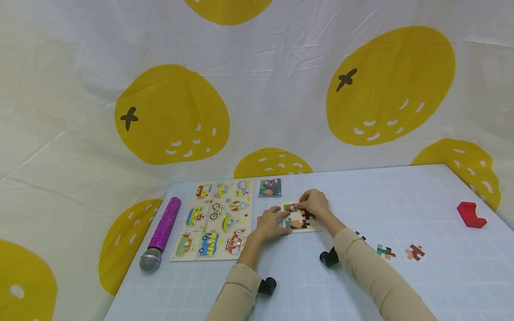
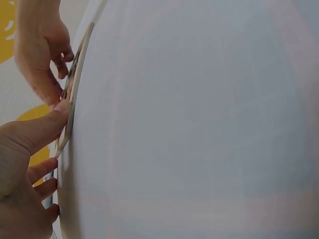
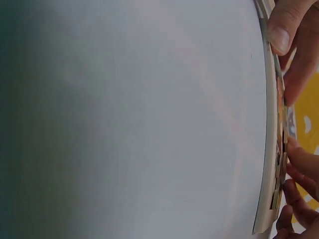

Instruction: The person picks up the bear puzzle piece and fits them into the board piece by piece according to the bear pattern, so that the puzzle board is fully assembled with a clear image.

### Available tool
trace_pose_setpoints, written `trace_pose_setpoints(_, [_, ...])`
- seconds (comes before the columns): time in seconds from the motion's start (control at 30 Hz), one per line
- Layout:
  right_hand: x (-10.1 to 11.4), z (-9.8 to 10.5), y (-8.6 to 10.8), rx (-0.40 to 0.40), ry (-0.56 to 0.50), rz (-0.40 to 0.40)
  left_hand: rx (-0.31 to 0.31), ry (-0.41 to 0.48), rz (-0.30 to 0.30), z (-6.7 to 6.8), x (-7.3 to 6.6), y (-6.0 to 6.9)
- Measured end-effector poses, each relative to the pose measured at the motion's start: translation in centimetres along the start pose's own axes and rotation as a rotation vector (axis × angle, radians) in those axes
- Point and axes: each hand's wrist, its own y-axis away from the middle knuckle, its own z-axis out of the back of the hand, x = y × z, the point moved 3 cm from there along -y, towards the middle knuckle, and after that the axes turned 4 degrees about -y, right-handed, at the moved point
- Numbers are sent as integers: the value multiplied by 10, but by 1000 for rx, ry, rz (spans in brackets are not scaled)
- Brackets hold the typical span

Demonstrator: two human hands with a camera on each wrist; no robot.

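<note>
A small jigsaw board [image 1: 309,229], partly filled with brown and teal pieces [image 1: 297,224], lies mid-table. My left hand [image 1: 270,224] rests at its left side, the thumb [image 2: 52,124] against its edge and the other fingers spread beside it. From the far right, my right hand [image 1: 316,203] reaches over the board and pinches a puzzle piece [image 1: 293,208] at its far row; the fingers hide much of that piece. In the right wrist view the board [image 3: 271,124] appears edge-on, with the right fingers [image 3: 303,159] low on its top face.
Loose puzzle pieces [image 1: 415,252] lie right of the right forearm. A vehicle peg puzzle [image 1: 218,219] and a glittery pink microphone [image 1: 165,224] lie at left. Behind the board is a picture card [image 1: 269,187]. A red notched block [image 1: 471,214] sits far right.
</note>
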Motion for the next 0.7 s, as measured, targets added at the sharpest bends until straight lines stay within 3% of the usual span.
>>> trace_pose_setpoints(0.13, [0,1,-1,72,37,82,1,6,2,1,-1,0])
trace_pose_setpoints(0.33, [-7,6,-10,289,18,213,-2,-4,0,2,-2,0])
trace_pose_setpoints(0.37, [-12,6,-14,296,2,253,-8,-2,1,3,-3,0])
trace_pose_setpoints(0.47, [-18,4,-19,306,-13,264,-57,14,5,5,-4,-4])
trace_pose_setpoints(0.63, [-15,8,-10,266,-46,182,-188,50,-6,9,-7,-21])
trace_pose_setpoints(0.7, [-15,9,-7,242,-44,181,-200,51,-18,10,-9,-30])
